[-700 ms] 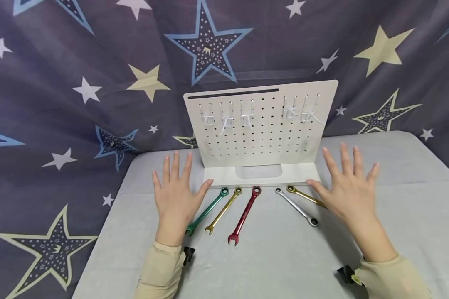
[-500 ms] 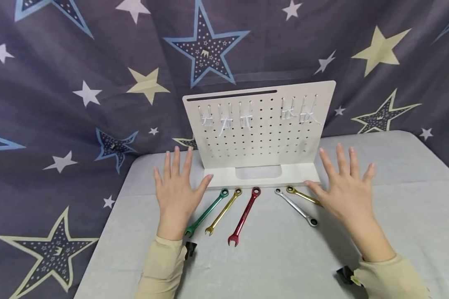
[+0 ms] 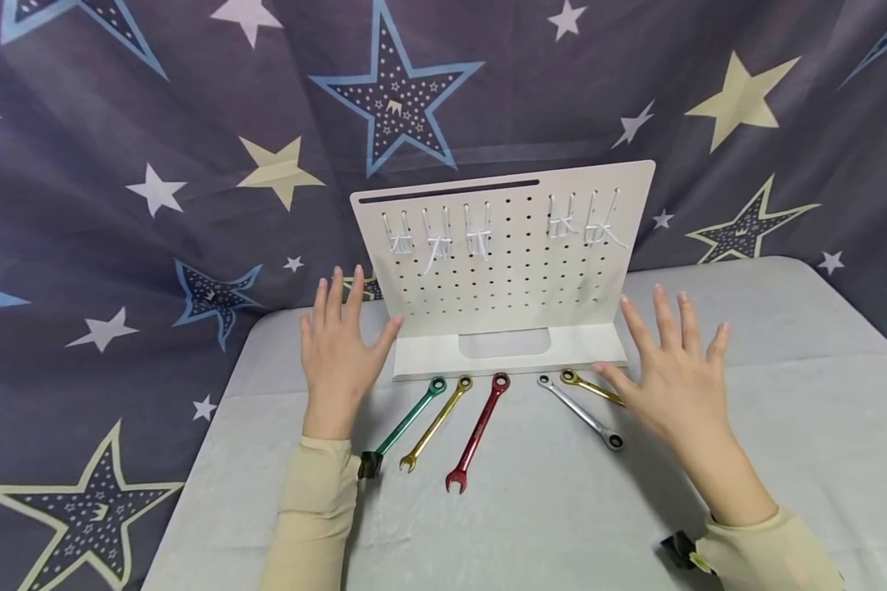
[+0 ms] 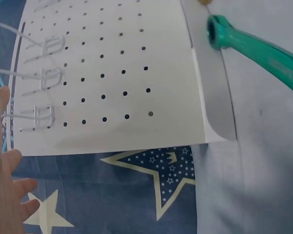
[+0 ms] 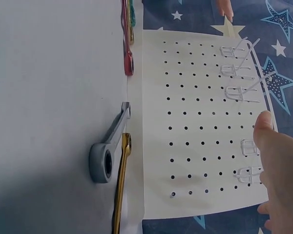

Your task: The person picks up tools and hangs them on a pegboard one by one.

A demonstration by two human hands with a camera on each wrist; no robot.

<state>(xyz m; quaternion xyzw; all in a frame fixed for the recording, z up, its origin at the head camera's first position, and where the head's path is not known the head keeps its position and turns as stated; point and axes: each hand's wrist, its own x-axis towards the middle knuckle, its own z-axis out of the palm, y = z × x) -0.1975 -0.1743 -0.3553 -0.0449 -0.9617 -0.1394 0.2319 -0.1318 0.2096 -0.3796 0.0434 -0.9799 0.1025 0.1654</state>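
Observation:
My left hand (image 3: 337,361) hovers with spread fingers over the table's left side, near the green wrench (image 3: 411,416), whose lower end is hidden by the wrist strap. My right hand (image 3: 676,386), fingers also spread, is above the far-right gold wrench (image 3: 593,386) and covers part of it. Neither hand holds anything. Between them lie a second gold wrench (image 3: 436,424), a red wrench (image 3: 478,431) and a silver wrench (image 3: 580,412). Behind the wrenches stands a white pegboard (image 3: 503,279) with several white wire hooks (image 3: 477,230) along its upper part.
The pegboard's foot (image 3: 414,361) has a cut-out slot and sits just behind the wrenches' ring ends. A grey cloth covers the table (image 3: 532,525). A dark curtain (image 3: 525,82) with stars hangs close behind the board.
My left hand has moved forward and up, its sleeve strap now over the green wrench's lower end. The right hand stays nearly in place, and the whole view has shifted slightly.

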